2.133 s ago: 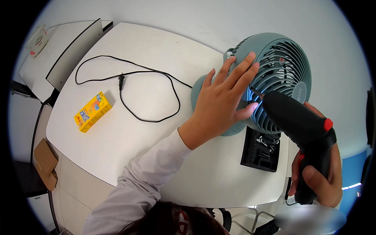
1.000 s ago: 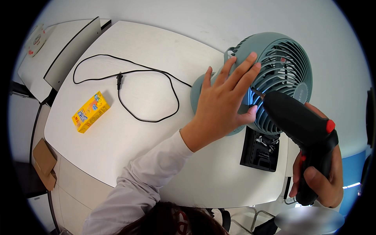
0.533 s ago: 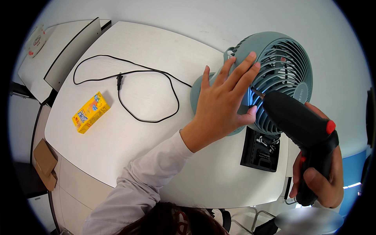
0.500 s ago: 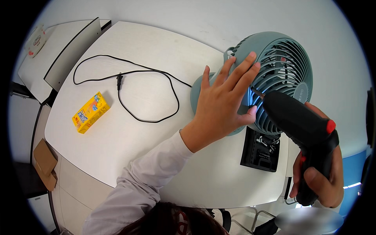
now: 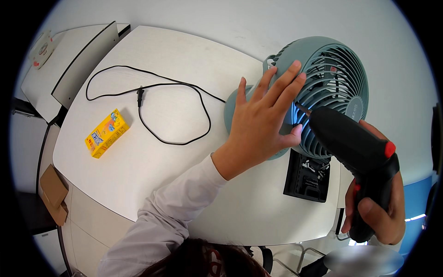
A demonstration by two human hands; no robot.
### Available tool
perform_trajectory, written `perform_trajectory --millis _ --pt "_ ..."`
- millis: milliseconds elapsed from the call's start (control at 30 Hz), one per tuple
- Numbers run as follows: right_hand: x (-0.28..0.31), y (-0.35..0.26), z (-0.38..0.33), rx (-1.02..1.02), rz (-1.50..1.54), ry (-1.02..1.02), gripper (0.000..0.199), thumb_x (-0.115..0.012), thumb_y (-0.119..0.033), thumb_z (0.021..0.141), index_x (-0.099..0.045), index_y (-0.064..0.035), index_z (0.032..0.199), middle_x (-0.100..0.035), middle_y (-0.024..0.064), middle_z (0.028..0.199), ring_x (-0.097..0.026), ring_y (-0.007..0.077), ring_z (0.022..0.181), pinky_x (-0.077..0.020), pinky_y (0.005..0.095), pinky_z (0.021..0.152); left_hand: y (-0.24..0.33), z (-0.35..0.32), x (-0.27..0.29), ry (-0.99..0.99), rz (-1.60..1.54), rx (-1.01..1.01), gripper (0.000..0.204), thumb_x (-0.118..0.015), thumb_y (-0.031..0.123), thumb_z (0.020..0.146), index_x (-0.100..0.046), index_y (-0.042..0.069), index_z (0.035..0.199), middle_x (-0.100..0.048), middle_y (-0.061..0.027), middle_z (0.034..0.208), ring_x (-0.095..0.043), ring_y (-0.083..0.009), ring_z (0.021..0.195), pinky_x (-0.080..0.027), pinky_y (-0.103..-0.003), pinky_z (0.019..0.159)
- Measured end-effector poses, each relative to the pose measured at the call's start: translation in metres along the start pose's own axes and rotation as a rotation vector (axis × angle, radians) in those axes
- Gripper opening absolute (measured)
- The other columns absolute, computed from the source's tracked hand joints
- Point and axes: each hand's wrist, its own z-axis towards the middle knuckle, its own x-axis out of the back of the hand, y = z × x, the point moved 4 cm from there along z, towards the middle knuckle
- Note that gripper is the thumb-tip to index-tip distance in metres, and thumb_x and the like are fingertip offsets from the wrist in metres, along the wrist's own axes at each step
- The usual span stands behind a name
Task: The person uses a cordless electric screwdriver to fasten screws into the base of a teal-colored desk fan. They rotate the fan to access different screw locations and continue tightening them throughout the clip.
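Note:
A grey-green fan (image 5: 359, 69) with a slatted round grille stands at the right of the white table. Against the side of its housing lies my left hand (image 5: 265, 113), flat with the fingers spread. My right hand (image 5: 380, 212) is wrapped round the handle of a black cordless screwdriver (image 5: 344, 134) with red buttons. Its bit points left and meets the rim of the fan beside my left thumb. A small light from the tool falls bluish on the housing there. The screw, if any, at the tip is too small to make out.
Below the fan sits a black tray (image 5: 297, 189) with bits and small metal parts. A black power cord (image 5: 184, 143) with a plug loops over the table (image 5: 175, 41). A yellow carton (image 5: 107, 134) lies at the left. A cardboard box (image 5: 53, 194) is on the floor.
The fan's grille hub has turned slightly, its label now at a different angle. Both hands and the screwdriver hold almost the same places.

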Motion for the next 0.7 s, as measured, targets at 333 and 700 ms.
perform_trajectory --millis 333,700 --pt "-0.002 -0.0008 0.0018 0.027 0.027 0.005 0.095 -0.067 -0.032 0.075 -0.022 0.0089 0.148 -0.054 0.0338 0.125 -0.065 0.017 0.052 -0.0547 0.0265 0.043 -0.0001 -0.0001 -0.0005 0.008 -0.001 -0.002 0.085 -0.075 0.027 0.07 -0.039 0.019 0.147 -0.032 0.0025 0.158 -0.04 -0.0337 0.138 -0.033 -0.071 0.101" --pt "-0.001 -0.0014 0.0019 -0.009 0.061 -0.005 0.097 -0.068 -0.031 0.072 -0.023 0.008 0.148 -0.057 0.0314 0.121 -0.065 0.0165 0.053 -0.0555 0.0272 0.043 -0.0019 -0.0003 -0.0025 0.012 -0.042 0.01 0.084 -0.074 0.026 0.07 -0.039 0.02 0.146 -0.032 0.0026 0.157 -0.038 -0.0329 0.139 -0.032 -0.07 0.102"
